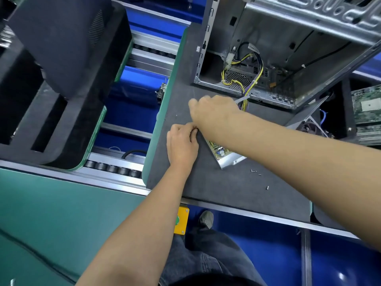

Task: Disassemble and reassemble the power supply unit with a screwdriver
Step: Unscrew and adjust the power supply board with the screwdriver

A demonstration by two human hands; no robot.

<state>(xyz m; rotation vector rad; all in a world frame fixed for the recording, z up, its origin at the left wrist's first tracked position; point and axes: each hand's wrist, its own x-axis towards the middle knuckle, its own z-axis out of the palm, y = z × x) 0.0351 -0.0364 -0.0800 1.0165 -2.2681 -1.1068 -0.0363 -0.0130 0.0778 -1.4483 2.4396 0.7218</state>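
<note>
The power supply (225, 155) lies just right of the left hand (181, 145), whose curled fingers pinch something small at its corner, under the right hand (212, 112), grip unclear.

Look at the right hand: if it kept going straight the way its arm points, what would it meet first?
Probably nothing: the right hand points toward bare grey mat, then the mat's green edge. Depth is unclear.

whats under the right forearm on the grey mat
The opened power supply unit: a strip of circuit board and its metal casing corner show. The right forearm covers the rest.
</note>
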